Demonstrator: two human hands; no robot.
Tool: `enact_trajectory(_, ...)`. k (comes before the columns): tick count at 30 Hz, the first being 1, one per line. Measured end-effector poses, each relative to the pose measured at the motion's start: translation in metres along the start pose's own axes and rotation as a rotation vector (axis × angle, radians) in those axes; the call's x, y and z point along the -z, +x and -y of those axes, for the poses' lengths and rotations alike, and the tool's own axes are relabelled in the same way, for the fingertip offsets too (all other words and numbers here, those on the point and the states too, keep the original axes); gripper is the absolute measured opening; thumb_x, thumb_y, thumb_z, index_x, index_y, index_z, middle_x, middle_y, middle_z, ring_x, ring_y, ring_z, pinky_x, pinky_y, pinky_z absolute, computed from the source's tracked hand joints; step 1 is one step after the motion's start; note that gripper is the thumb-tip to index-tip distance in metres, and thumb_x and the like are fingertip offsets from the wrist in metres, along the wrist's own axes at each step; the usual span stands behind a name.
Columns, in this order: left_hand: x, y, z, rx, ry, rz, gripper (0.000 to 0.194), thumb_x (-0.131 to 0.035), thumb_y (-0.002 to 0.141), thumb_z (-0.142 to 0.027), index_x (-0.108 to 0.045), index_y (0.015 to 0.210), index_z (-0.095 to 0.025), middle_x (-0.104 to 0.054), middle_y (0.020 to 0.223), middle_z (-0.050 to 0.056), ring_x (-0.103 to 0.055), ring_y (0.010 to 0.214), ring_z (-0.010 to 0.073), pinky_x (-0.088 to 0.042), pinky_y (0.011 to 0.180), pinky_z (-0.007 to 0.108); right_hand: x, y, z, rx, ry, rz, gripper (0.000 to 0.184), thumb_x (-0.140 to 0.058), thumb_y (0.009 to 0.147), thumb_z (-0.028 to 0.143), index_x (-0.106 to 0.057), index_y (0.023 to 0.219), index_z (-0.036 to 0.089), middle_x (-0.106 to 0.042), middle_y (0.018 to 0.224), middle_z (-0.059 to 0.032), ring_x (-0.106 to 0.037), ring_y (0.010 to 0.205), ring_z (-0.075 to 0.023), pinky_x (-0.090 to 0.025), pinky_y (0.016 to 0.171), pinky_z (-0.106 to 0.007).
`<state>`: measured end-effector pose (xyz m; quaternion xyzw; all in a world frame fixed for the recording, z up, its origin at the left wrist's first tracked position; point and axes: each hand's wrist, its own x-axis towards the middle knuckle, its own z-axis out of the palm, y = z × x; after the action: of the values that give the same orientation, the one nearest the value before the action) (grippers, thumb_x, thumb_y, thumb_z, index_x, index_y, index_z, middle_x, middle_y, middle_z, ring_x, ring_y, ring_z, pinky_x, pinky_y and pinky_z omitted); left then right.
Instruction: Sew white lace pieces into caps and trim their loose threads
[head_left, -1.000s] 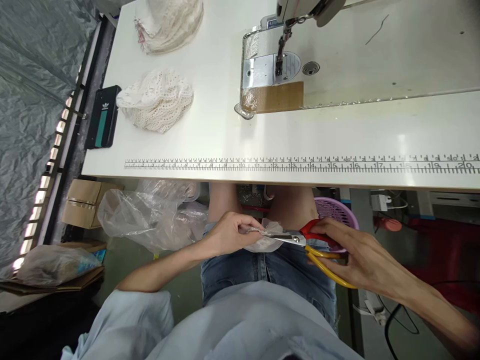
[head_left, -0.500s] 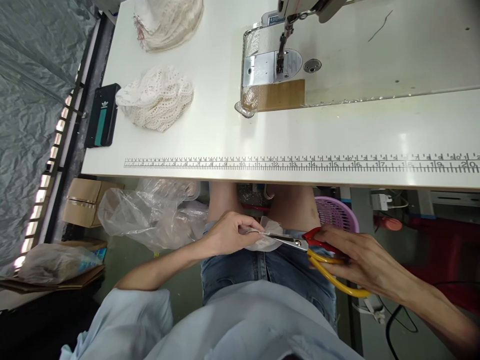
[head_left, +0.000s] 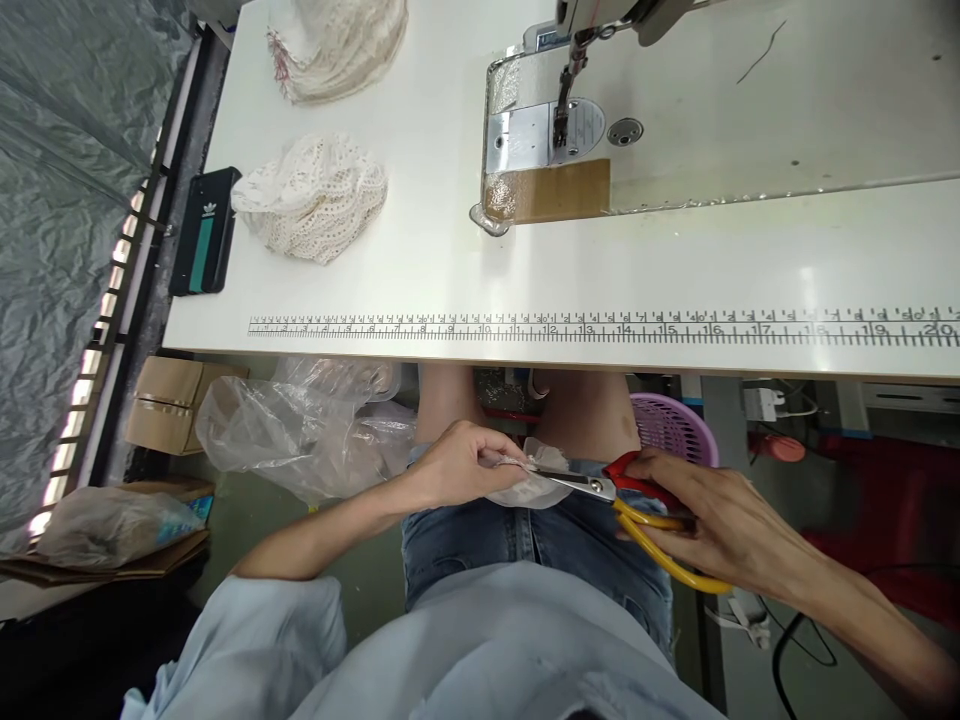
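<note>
Cloth, white and sheer, is bunched over the person's lap, just below the near edge of the tabletop. The left hand has its grip pinching the cloth between thumb and fingers. From the other side, the right hand grips scissors by their red and yellow handles, which stand apart. The blades point toward the left hand's fingertips and touch the cloth; whether they are fully closed is too small to tell. Beneath lie denim shorts and a pale blue shirt. A purple basket stands beyond the right hand, partly under the tabletop; clear plastic bags and a carton sit to the left. On the tabletop, a printed ruler runs along the near edge. Behind it are a sewing machine, a white lace bundle and, touching that bundle's left side, a black case with a green stripe.
</note>
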<state>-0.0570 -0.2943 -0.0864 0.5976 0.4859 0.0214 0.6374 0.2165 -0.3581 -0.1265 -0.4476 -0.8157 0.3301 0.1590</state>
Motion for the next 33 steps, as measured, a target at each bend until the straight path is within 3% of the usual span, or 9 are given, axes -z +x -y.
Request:
enact_trajectory(9, -0.002, 0.001, 0.001, -0.004, 0.006, -0.003, 0.028, -0.061, 0.076, -0.037, -0.071, 0.084, -0.012, -0.032, 0.045, -0.007, -0.022, 0.045, 0.0047, -0.018, 0.044, 0.019, -0.002, -0.001, -0.003, 0.018, -0.001, 0.014, 0.025, -0.05, 0.087, 0.037, -0.048, 0.106, 0.021, -0.066, 0.091, -0.0051, -0.062, 0.056, -0.0123, -0.041, 0.044, -0.021)
enact_trajectory(16, -0.002, 0.002, 0.0, -0.014, -0.034, 0.012, 0.028, -0.062, 0.076, -0.037, -0.071, 0.084, -0.012, -0.032, 0.046, -0.007, -0.022, 0.046, 0.005, -0.018, 0.044, 0.019, -0.005, -0.004, -0.004, 0.002, 0.011, 0.037, 0.026, -0.049, 0.088, 0.043, -0.048, 0.1, 0.02, -0.064, 0.078, -0.0023, -0.058, 0.051, -0.0125, -0.04, 0.045, -0.022)
enact_trajectory(22, 0.0, 0.006, 0.001, 0.0, -0.119, 0.05, 0.033, -0.065, 0.075, -0.033, -0.066, 0.099, -0.012, -0.035, 0.044, -0.008, -0.028, 0.046, 0.0048, -0.024, 0.047, 0.017, 0.027, -0.011, -0.003, -0.068, -0.087, -0.163, 0.033, -0.054, 0.081, 0.05, -0.05, 0.099, 0.022, -0.066, 0.087, -0.0053, -0.061, 0.056, -0.015, -0.046, 0.046, -0.023)
enact_trajectory(26, -0.003, 0.006, 0.0, 0.034, -0.173, 0.101, 0.032, -0.066, 0.073, -0.037, -0.07, 0.09, -0.011, -0.049, 0.051, -0.004, -0.037, 0.048, 0.0057, -0.029, 0.049, 0.017, 0.055, -0.017, 0.0, -0.109, -0.305, -0.243, 0.037, -0.045, 0.082, 0.058, -0.051, 0.096, 0.024, -0.066, 0.084, -0.0064, -0.06, 0.051, -0.0163, -0.043, 0.04, -0.027)
enact_trajectory(29, -0.004, 0.004, -0.003, 0.008, -0.14, 0.087, 0.029, -0.065, 0.074, -0.038, -0.071, 0.086, -0.012, -0.055, 0.057, -0.001, -0.038, 0.049, 0.0058, -0.028, 0.048, 0.018, 0.055, -0.015, 0.006, -0.078, -0.415, -0.182, 0.037, -0.047, 0.081, 0.057, -0.052, 0.096, 0.024, -0.067, 0.08, -0.0055, -0.061, 0.053, -0.0183, -0.04, 0.04, -0.028)
enact_trajectory(33, -0.002, -0.001, -0.006, -0.038, -0.066, 0.085, 0.029, -0.064, 0.075, -0.038, -0.071, 0.091, -0.014, -0.048, 0.05, -0.004, -0.03, 0.045, 0.0044, -0.022, 0.045, 0.017, 0.035, -0.008, 0.009, -0.033, -0.269, -0.059, 0.029, -0.053, 0.081, 0.046, -0.051, 0.097, 0.022, -0.067, 0.082, -0.003, -0.063, 0.057, -0.0167, -0.043, 0.044, -0.026)
